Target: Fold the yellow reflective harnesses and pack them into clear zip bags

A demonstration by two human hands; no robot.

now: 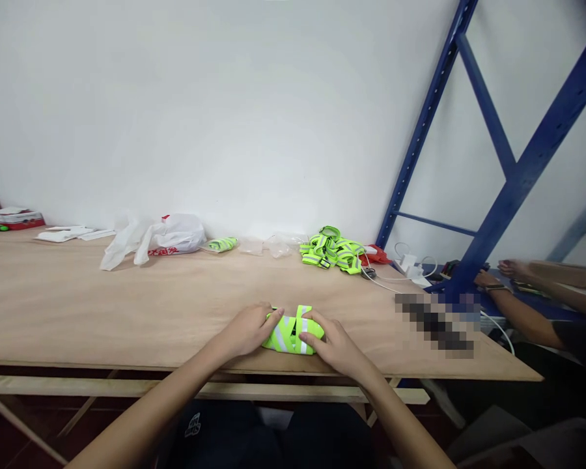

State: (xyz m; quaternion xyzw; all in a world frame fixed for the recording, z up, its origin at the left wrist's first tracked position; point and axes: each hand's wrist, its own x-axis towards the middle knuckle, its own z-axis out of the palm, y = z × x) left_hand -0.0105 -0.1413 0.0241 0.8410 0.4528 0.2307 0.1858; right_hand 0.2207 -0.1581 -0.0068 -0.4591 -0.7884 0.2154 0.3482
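A folded yellow-green reflective strap bundle (286,334) lies near the front edge of the wooden table (185,306). My left hand (251,329) closes on its left end, thumb lying over the top. On the right end, my right hand (334,342) grips the bundle with thumb and fingers around a silver-striped band. A dark part shows through a gap in the middle of the folds. Further back sits a loose heap of the same reflective straps (329,251) with black buckles.
Along the wall lie a packed strap bundle (222,244), clear plastic bags (278,246), a white carrier bag (176,234) and white papers (68,233). A blue metal frame (498,195) rises at right, near white cables (395,279). Another person's arms (522,309) reach in beyond it.
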